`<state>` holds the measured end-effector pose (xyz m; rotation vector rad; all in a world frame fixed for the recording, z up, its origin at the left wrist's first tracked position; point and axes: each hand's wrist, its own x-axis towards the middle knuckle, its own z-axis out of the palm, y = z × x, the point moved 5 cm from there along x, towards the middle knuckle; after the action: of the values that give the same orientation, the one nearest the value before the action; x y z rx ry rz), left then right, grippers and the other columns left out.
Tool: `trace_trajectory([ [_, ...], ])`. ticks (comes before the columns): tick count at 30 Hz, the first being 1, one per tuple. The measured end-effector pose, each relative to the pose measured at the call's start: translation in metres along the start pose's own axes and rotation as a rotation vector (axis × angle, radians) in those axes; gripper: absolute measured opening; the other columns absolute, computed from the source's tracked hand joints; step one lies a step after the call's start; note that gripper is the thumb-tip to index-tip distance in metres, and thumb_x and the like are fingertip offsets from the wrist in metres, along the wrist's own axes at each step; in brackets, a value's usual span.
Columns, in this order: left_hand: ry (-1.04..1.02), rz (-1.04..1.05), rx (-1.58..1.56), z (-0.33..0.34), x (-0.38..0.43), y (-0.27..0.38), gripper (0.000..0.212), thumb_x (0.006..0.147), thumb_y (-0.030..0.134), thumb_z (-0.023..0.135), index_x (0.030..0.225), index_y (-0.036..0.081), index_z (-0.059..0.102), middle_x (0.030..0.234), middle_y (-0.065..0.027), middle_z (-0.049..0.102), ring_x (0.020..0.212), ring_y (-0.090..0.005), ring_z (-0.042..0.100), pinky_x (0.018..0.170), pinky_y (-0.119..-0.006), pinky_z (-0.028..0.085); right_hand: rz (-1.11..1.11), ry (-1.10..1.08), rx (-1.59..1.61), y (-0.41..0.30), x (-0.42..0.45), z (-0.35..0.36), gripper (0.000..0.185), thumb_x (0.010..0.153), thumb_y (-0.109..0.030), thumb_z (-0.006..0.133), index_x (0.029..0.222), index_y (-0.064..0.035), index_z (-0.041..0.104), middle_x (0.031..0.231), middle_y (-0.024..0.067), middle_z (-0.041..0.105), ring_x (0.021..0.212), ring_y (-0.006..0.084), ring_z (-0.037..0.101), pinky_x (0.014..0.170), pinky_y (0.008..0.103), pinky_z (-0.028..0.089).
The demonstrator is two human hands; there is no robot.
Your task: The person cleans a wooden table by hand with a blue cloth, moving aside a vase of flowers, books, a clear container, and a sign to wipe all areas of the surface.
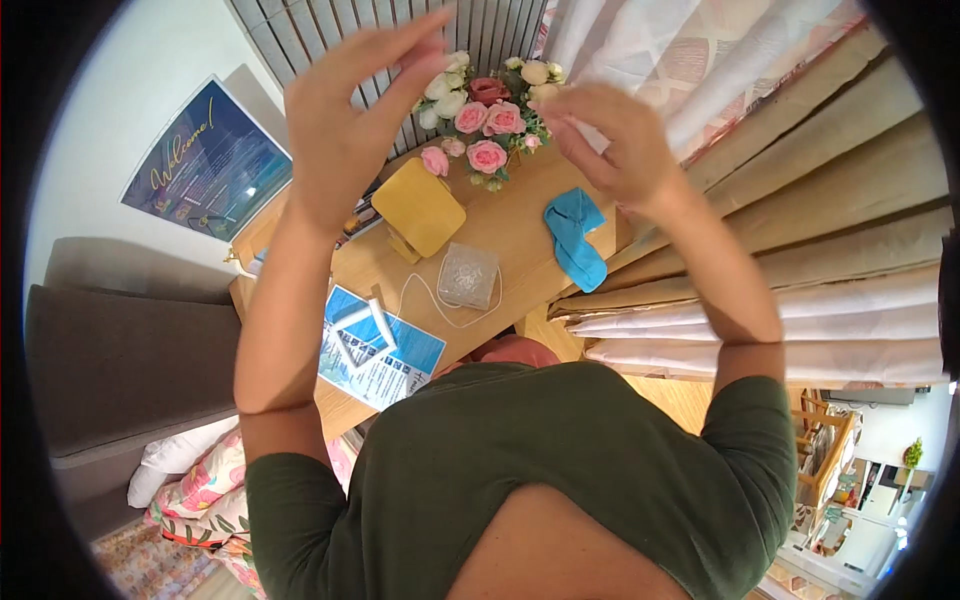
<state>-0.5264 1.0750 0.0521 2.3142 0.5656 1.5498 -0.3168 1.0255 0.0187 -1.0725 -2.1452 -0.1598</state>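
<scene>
Both my hands are raised in front of me above a wooden desk (517,255), and I see nothing in either. My left hand (345,120) is on the left, its fingers stretched forward and the thumb apart. On the right, my right hand (615,142) has bent fingers with a gap to the thumb. Artificial flowers (487,116), pink, white and cream, stand between and behind them. Below my right hand lies a blue folded cloth item (576,236), perhaps a sock. A yellow rounded object (420,206) and a clear textured box (469,276) with a white cable (411,289) rest on the desk.
A printed sheet (427,352) lies at the desk's near left under a white angular stand (364,334). A poster (210,161) with writing leans at the wall. Curtains (787,300) hang along the right, and a grey padded headboard (135,367) is on the left.
</scene>
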Motion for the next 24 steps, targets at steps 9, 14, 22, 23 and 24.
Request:
trace_trajectory([
  [9,0.056,-1.410,-0.184,0.098,-0.308,-0.206,0.063,0.083,0.007,0.059,0.139,0.005,0.032,0.122,-0.0119,0.053,0.092,-0.0166,0.060,0.066,-0.025,0.049,0.717,0.080,-0.008,0.288,-0.256,0.254,0.044,0.069,-0.022,0.072,0.103,0.0019,0.060,0.091,0.0151,0.064,0.081,0.0230,0.061,0.070,0.0344,0.048],
  [14,0.145,-1.589,-0.056,0.084,-0.350,-0.203,0.074,0.084,0.011,0.059,0.146,0.013,0.017,0.139,-0.0125,0.038,0.106,-0.0223,0.055,0.074,-0.032,0.048,0.827,0.000,0.828,0.284,-0.202,0.349,0.062,0.069,-0.028,0.072,0.119,-0.0013,0.049,0.106,0.0221,0.059,0.094,0.0371,0.057,0.081,0.0432,0.046],
  [22,0.195,-1.648,-0.123,0.105,-0.350,-0.227,0.075,0.084,0.006,0.060,0.146,0.015,0.018,0.134,-0.0074,0.044,0.096,-0.0175,0.056,0.072,-0.029,0.048,0.792,-0.035,0.626,0.279,-0.239,0.347,0.058,0.070,-0.032,0.072,0.114,-0.0009,0.050,0.100,0.0191,0.059,0.089,0.0335,0.058,0.076,0.0419,0.046],
  [23,0.189,-1.639,-0.121,0.105,-0.357,-0.230,0.074,0.084,0.005,0.061,0.145,0.015,0.020,0.133,-0.0076,0.046,0.092,-0.0162,0.058,0.069,-0.027,0.049,0.782,-0.038,0.582,0.279,-0.243,0.344,0.058,0.070,-0.032,0.072,0.113,-0.0009,0.050,0.099,0.0187,0.059,0.088,0.0330,0.058,0.076,0.0417,0.046],
  [24,0.253,-1.603,-0.141,0.106,-0.364,-0.234,0.071,0.084,0.003,0.060,0.144,0.014,0.023,0.129,-0.0070,0.048,0.091,-0.0170,0.060,0.069,-0.027,0.051,0.772,-0.043,0.533,0.282,-0.247,0.341,0.057,0.070,-0.033,0.072,0.113,-0.0008,0.050,0.098,0.0183,0.059,0.088,0.0326,0.058,0.075,0.0416,0.046],
])
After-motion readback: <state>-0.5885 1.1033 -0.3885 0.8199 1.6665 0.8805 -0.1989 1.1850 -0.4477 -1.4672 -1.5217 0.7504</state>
